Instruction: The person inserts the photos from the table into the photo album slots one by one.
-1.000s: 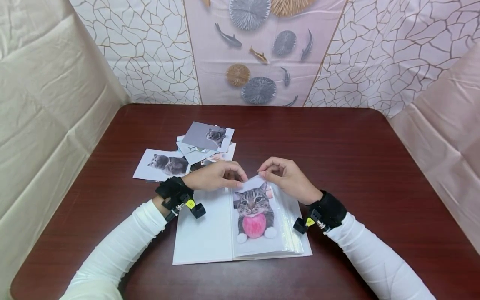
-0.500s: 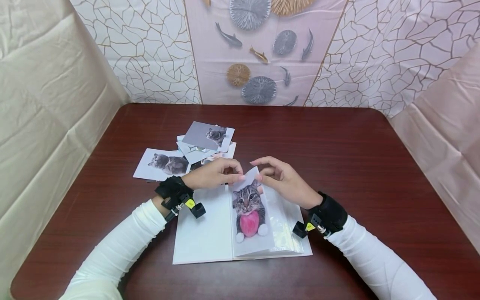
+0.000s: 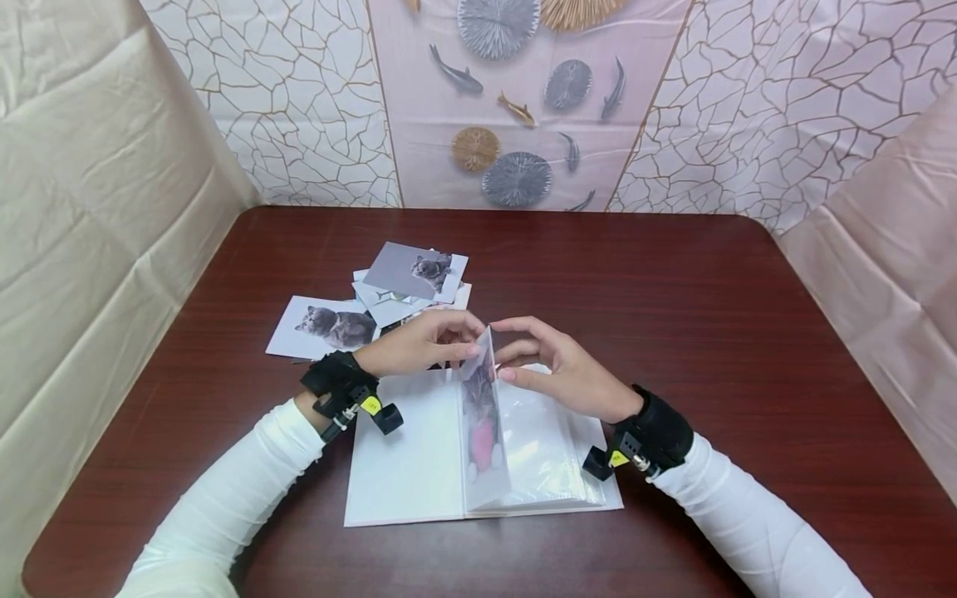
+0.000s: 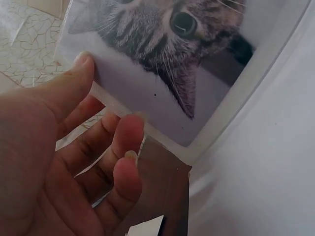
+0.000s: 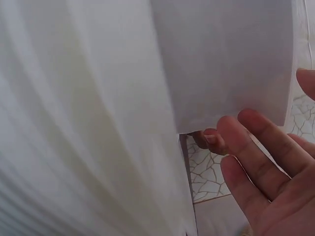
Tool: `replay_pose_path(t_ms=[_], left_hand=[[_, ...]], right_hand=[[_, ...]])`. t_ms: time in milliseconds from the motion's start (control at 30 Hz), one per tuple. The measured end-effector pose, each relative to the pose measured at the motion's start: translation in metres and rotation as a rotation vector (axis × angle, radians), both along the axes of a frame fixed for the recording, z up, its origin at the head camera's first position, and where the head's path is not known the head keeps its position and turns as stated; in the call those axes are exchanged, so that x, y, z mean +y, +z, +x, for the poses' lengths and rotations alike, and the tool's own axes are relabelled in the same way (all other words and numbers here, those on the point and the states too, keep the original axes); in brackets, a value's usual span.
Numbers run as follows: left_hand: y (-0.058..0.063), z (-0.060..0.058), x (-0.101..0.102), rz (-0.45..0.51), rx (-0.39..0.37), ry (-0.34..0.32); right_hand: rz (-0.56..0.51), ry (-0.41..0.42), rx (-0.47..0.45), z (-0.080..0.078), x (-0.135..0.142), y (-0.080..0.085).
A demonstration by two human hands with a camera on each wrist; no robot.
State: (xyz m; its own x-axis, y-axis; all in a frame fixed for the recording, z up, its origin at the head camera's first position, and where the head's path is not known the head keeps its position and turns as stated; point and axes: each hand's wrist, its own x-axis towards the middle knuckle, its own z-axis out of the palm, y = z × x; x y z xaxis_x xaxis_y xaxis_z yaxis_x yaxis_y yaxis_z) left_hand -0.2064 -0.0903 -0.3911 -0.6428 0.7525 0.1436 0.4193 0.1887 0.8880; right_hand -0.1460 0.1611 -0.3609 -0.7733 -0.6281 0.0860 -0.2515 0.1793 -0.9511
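Note:
A white photo album lies spread on the table, and one of its clear pages stands nearly upright at the spine. That page holds a photo of a tabby cat with a pink ball. My left hand pinches the page's top edge; in the left wrist view its thumb lies on the cat side. On the page's other side, my right hand has loosely bent fingers close to the pale back, as the right wrist view shows. Under the right hand, more clear sleeves are exposed.
Loose photos lie beyond the album to the left, among them a grey cat on white and a grey card with a cat. They sit close behind my left hand on the dark red table. Patterned cloth hangs behind.
The page with the tabby photo has lifted from lying flat on the right and swung left to nearly upright. My right hand's fingers have let go of its corner and moved behind it.

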Motion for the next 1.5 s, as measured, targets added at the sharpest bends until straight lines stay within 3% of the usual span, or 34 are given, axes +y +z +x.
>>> replay_pose_path(t_ms=[100,167,467,700,833,1067,1500], left_hand=[[0.000,0.000,-0.003,-0.023,0.072,0.009],[0.002,0.001,-0.004,-0.027,0.079,0.013],[0.006,0.005,-0.012,-0.013,-0.108,-0.001],[0.005,0.008,-0.026,-0.018,-0.152,0.005],[0.006,0.011,-0.035,-0.044,-0.172,0.042],[0.003,0.017,-0.051,-0.069,-0.150,0.116],[-0.001,0.023,-0.075,-0.124,-0.128,0.159]], right_hand=[[-0.002,0.019,-0.005,0.001,-0.001,0.000],[0.004,0.024,-0.002,0.000,-0.001,-0.001],[0.111,0.038,0.066,-0.002,0.001,-0.003],[0.210,0.047,0.111,-0.008,0.004,-0.009],[0.243,0.060,0.103,-0.010,0.005,-0.012],[0.267,0.090,0.097,-0.011,0.006,-0.014],[0.310,0.115,0.080,-0.013,0.010,-0.014]])
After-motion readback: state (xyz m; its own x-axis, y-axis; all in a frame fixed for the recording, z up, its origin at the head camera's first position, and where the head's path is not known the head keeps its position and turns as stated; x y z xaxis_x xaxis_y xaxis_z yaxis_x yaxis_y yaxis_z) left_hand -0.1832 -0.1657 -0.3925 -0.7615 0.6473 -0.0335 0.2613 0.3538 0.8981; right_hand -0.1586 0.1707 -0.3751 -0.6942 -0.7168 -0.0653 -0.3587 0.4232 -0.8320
